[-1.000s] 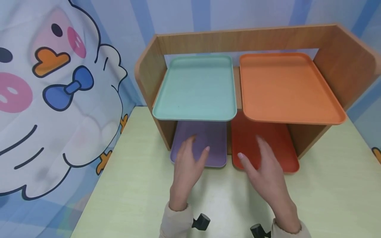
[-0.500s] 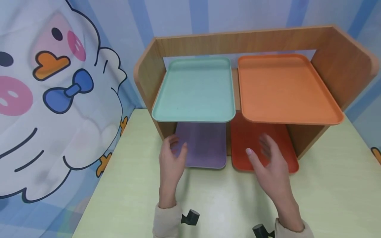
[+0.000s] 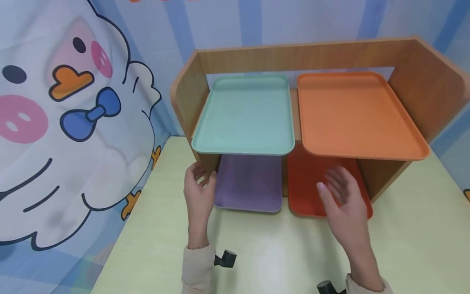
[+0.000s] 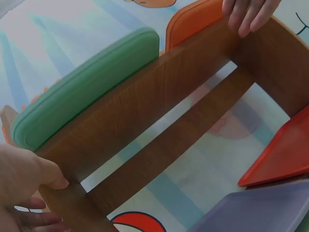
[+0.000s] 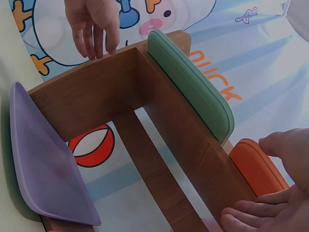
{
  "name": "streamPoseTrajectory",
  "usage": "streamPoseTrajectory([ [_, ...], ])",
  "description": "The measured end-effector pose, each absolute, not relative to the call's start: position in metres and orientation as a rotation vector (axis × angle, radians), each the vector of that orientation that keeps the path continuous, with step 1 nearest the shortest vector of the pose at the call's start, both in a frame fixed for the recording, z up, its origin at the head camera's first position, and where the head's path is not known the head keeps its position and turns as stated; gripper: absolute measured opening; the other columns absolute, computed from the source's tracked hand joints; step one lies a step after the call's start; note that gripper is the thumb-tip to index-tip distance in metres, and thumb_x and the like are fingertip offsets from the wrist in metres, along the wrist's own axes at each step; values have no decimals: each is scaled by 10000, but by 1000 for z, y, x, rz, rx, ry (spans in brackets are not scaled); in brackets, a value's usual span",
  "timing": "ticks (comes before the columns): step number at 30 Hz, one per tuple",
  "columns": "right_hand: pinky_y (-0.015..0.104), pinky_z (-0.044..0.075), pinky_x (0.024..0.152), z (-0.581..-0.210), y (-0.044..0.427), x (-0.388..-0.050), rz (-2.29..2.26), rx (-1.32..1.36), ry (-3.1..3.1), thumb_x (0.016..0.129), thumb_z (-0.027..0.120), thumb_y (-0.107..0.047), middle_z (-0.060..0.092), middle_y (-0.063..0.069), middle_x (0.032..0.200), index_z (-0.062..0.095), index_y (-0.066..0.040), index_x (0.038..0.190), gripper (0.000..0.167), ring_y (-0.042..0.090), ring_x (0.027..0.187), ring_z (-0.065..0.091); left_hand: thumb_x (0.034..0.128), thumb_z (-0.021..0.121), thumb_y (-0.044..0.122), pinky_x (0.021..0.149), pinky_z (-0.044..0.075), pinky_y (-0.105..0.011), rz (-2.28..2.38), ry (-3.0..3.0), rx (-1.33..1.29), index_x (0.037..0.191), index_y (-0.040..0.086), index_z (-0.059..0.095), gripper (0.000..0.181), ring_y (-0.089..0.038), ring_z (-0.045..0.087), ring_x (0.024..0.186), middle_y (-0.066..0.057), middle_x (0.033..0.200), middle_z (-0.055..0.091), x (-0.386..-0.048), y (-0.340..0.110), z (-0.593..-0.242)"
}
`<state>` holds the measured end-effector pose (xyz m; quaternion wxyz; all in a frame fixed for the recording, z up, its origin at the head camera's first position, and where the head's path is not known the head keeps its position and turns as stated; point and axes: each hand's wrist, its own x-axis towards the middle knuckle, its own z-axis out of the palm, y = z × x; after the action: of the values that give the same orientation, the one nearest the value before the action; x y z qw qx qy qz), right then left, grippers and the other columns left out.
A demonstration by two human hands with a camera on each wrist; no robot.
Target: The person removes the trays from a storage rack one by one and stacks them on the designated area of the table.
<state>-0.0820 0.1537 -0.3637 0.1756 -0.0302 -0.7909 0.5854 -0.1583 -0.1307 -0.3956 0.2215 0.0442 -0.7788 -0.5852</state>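
Note:
A wooden two-tier shelf (image 3: 304,58) stands on the table. Its upper level bears a mint-green tray (image 3: 245,116) on the left and an orange tray (image 3: 361,116) on the right. Below them lie a purple tray (image 3: 249,183) and a red tray (image 3: 307,185). My left hand (image 3: 198,198) is at the front edge of the left side panel (image 4: 79,210), thumb on the inner side and fingers towards the outer side; firm contact is not clear. In front of the red tray hovers my right hand (image 3: 349,208), fingers spread, holding nothing.
The pale table (image 3: 147,228) extends in front of the shelf and to both sides. Behind hangs a blue striped cloth (image 3: 293,20), with a large cartoon duck (image 3: 110,134) at the left. Small black wrist cameras (image 3: 227,259) stick out at the sleeves.
My left hand has moved left from over the purple tray to the shelf's left side panel. My right hand has drifted slightly right over the red tray. The trays stay in place.

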Motion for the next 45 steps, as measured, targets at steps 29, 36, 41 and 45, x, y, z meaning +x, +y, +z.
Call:
streamPoseTrajectory([
  [29,191,486,928,-343,170,-92,2183,-166,-1599,942,587,-123,552,155,1307,444,-36,1377,466,179,1155,588,949,539,74,1032,436,-338,-1640,-2066,123,1239,0,480,304,-237,506,1213,-141,1252,501,-208,-155,-408],
  [36,265,500,938,-340,174,-95,2384,-99,-1293,938,592,-91,585,166,1289,444,38,1357,463,226,1161,607,955,581,151,969,486,-296,-1660,-2091,124,1206,12,513,294,-223,546,1189,-124,1232,537,-214,-162,-409],
  [41,333,493,932,-341,182,-99,2582,-8,-961,929,585,-28,595,197,1282,479,79,1307,407,271,1181,593,952,585,142,952,499,-304,-1618,-2126,117,1191,14,530,277,-230,566,1163,-128,1206,565,-218,-166,-409],
  [45,356,498,922,-340,184,-104,2652,10,-780,934,555,16,613,220,1235,530,99,1232,310,286,1154,608,955,581,170,950,501,-311,-1579,-2167,125,1182,31,540,269,-221,567,1155,-110,1182,580,-220,-168,-410],
])
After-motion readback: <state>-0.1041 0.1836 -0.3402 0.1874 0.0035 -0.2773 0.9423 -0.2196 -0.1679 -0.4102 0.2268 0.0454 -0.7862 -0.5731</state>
